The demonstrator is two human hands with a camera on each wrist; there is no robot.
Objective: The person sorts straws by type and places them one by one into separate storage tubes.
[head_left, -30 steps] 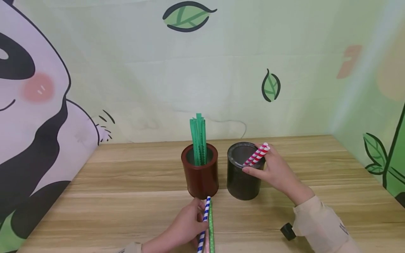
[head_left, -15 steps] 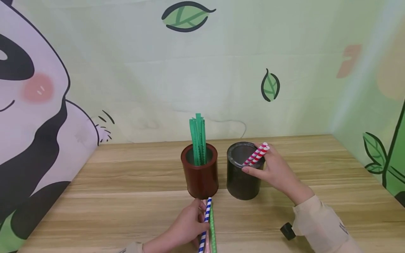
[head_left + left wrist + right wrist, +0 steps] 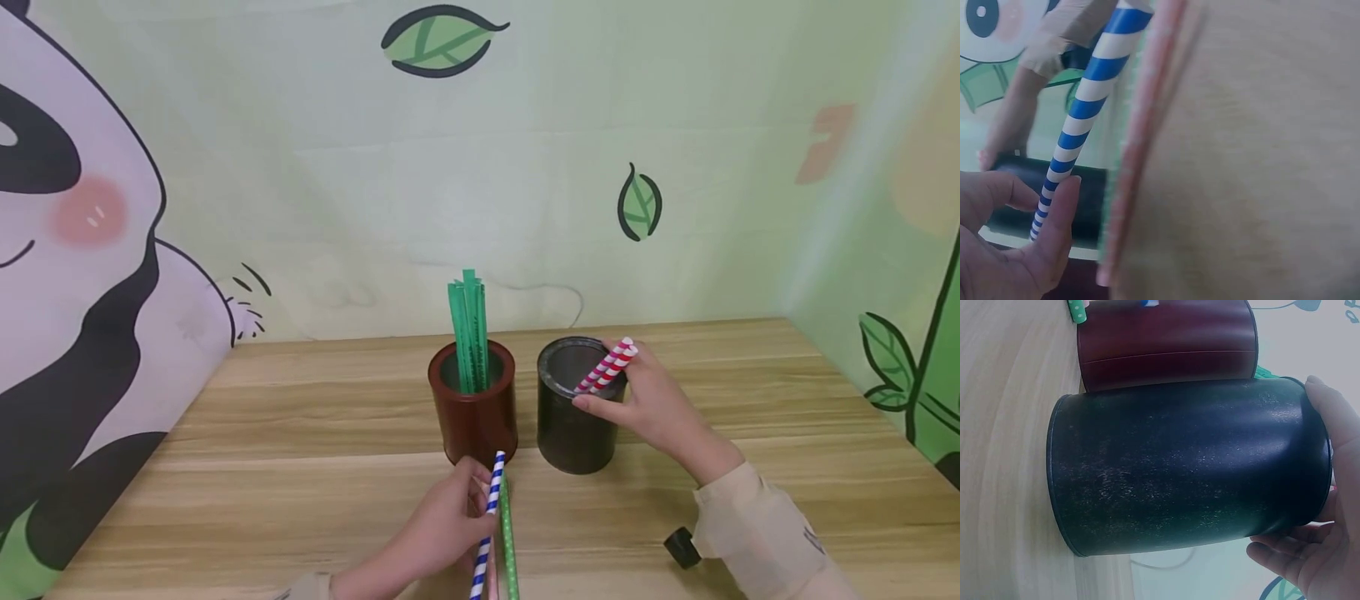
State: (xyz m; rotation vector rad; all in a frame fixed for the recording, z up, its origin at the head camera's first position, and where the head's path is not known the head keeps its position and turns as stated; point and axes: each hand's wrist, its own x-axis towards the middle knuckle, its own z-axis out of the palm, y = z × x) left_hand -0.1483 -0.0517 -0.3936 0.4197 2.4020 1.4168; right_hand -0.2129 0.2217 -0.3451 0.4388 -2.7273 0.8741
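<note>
My left hand [image 3: 447, 525] pinches a blue-and-white striped paper straw [image 3: 489, 517] between thumb and fingers, its upper end tilted away from me. In the left wrist view the straw [image 3: 1088, 103] is raised off the table. Beside it a pink straw [image 3: 1141, 137] and a green dotted straw [image 3: 508, 533] lie on the table. With its thumb and fingers, my right hand [image 3: 660, 408] grips the rim of a black cylindrical pen holder [image 3: 576, 433]. Several red-and-white striped straws [image 3: 611, 367] lean inside that holder, against the right hand's side.
Left of the black holder stands a dark red pen holder [image 3: 476, 429] with several flat green strips [image 3: 469, 333] upright in it. Behind the wooden table [image 3: 300, 500] hangs a printed cloth backdrop [image 3: 337, 167]. A black piece [image 3: 682, 547] sits at the right sleeve.
My left hand has lifted the blue-striped straw upward and slightly forward, away from the pink and green ones. The right hand stays at the black holder's rim.
</note>
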